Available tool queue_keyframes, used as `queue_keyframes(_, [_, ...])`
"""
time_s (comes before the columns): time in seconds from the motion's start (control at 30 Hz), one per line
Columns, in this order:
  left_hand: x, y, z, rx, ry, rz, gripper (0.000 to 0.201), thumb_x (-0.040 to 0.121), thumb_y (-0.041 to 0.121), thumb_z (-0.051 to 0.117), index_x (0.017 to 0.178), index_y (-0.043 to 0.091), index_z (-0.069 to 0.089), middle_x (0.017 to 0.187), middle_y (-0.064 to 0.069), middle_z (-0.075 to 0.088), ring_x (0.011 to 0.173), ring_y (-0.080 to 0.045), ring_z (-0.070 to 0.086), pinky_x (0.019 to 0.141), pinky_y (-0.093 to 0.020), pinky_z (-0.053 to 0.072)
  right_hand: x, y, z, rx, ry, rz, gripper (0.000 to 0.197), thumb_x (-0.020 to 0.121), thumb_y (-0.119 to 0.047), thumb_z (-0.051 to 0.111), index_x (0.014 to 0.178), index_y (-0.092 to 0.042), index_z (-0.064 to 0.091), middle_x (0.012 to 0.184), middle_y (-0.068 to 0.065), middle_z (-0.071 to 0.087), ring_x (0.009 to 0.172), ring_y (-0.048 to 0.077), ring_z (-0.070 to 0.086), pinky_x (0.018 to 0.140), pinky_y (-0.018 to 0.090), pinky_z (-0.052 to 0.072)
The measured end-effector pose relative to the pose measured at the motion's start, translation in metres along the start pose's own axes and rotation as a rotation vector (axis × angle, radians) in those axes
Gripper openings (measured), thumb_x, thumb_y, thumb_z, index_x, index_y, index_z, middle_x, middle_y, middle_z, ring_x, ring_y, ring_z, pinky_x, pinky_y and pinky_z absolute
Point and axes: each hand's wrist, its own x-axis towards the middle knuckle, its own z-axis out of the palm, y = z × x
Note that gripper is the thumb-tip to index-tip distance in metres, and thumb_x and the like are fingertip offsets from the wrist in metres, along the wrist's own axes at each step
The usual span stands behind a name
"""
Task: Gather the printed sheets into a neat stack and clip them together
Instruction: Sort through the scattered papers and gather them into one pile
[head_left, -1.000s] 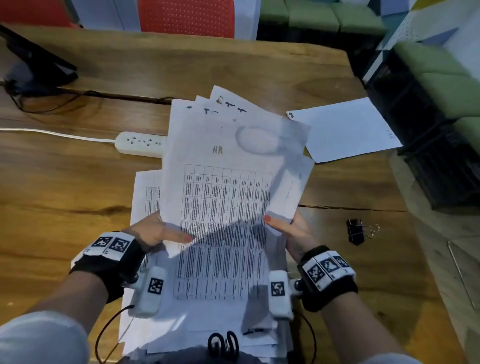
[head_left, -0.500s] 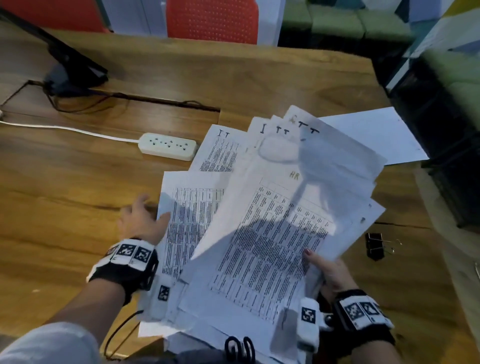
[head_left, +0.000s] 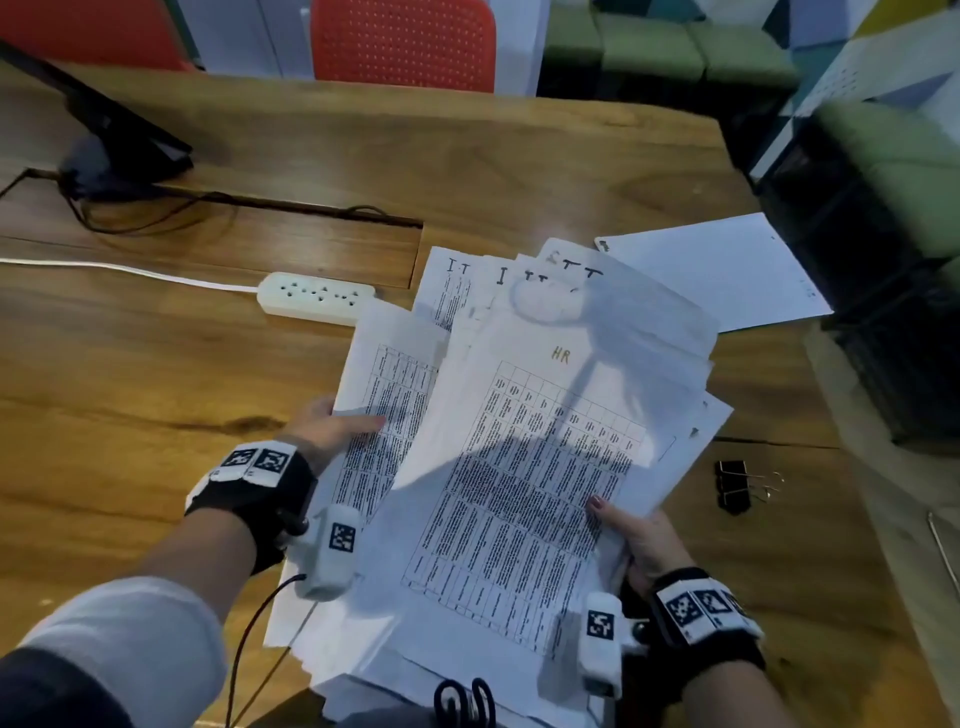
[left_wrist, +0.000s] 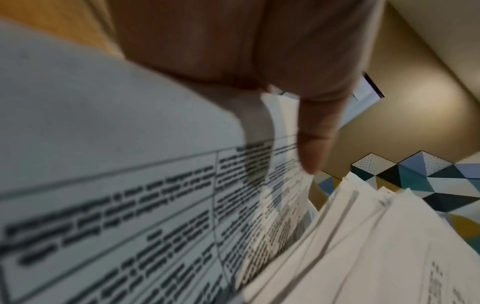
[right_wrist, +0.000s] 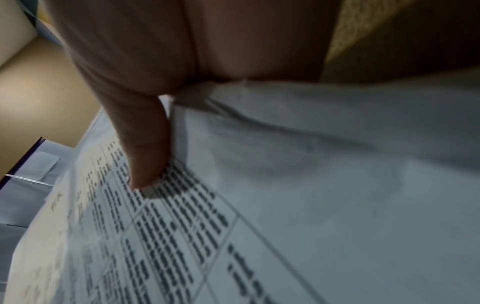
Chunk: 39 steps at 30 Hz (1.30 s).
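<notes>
A fanned bundle of printed sheets (head_left: 524, 467) with tables, the top one marked HR, is held above the wooden table (head_left: 156, 395). My right hand (head_left: 631, 530) grips the bundle at its right edge, thumb (right_wrist: 145, 152) on the top page. My left hand (head_left: 332, 428) pinches a separate printed sheet (head_left: 384, 410) at its left edge, thumb (left_wrist: 317, 139) on top; this sheet slides under the bundle. A black binder clip (head_left: 737, 483) lies on the table right of the papers. One blank sheet (head_left: 717, 270) lies flat at the far right.
A white power strip (head_left: 317, 296) with its cord lies left of the papers. A dark monitor stand (head_left: 109, 150) and cables sit at the far left. Red chairs (head_left: 400, 41) stand behind the table. Black scissor handles (head_left: 465, 704) show at the bottom edge.
My left hand let go of the bundle, reached to the sheet lying on the table at left and now pinches it. The right hand swung the bundle to the right.
</notes>
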Motion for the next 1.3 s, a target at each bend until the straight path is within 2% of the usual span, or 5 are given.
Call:
queue_keyframes(0.47, [0.006,0.034,0.032,0.461,0.075,0.080,0.039,0.082,0.012,0.065,0.113,-0.008,0.056,0.089,-0.014,0.060,0.078,-0.029,0.057,0.050,-0.024,0.039,-0.002,0.002,0.005,0.007,0.033,0.004,0.010,0.075,0.009,0.062,0.068,0.003,0.059,0.049,0.006,0.068,0.047,0.012,0.066,0.047,0.017,0.054])
queue_keyframes(0.57, [-0.007,0.040,0.027,0.437,0.117,0.153,0.036,0.087,0.018,0.060,0.115,-0.005,0.056,0.072,-0.004,0.055,0.064,-0.018,0.052,0.050,-0.025,0.036,0.000,0.004,0.001,0.043,0.011,-0.015,0.053,0.037,-0.010,0.091,0.075,0.006,0.058,0.052,0.008,0.069,0.050,0.014,0.068,0.047,0.018,0.053])
queue_keyframes(0.93, [-0.114,0.113,0.005,0.632,0.259,1.041,0.035,0.076,-0.002,0.055,0.100,0.019,0.070,0.076,0.007,0.066,0.081,-0.021,0.063,0.067,-0.026,0.041,0.000,-0.005,0.004,-0.255,0.189,-0.039,0.044,0.079,-0.001,0.065,0.037,-0.007,0.053,0.025,-0.002,0.048,0.020,0.006,0.042,0.027,0.010,0.029])
queue_keyframes(1.07, [-0.158,0.135,0.013,0.515,0.176,1.233,0.025,0.078,0.009,0.057,0.070,0.032,0.056,0.066,0.031,0.061,0.067,0.017,0.054,0.060,-0.008,0.041,0.004,-0.001,0.002,-0.348,0.153,-0.041,0.025,0.059,-0.014,0.079,0.061,0.002,0.059,0.040,0.006,0.058,0.031,0.010,0.054,0.036,0.016,0.040])
queue_keyframes(1.3, [-0.105,0.112,0.047,0.259,-0.093,0.691,0.007,0.082,0.013,0.066,0.089,0.013,0.065,0.080,-0.006,0.069,0.069,-0.020,0.063,0.060,-0.031,0.051,0.003,0.005,-0.003,-0.402,0.059,-0.060,0.023,0.089,0.002,0.048,0.079,-0.016,0.058,0.079,0.002,0.063,0.086,0.034,0.063,0.066,0.028,0.048])
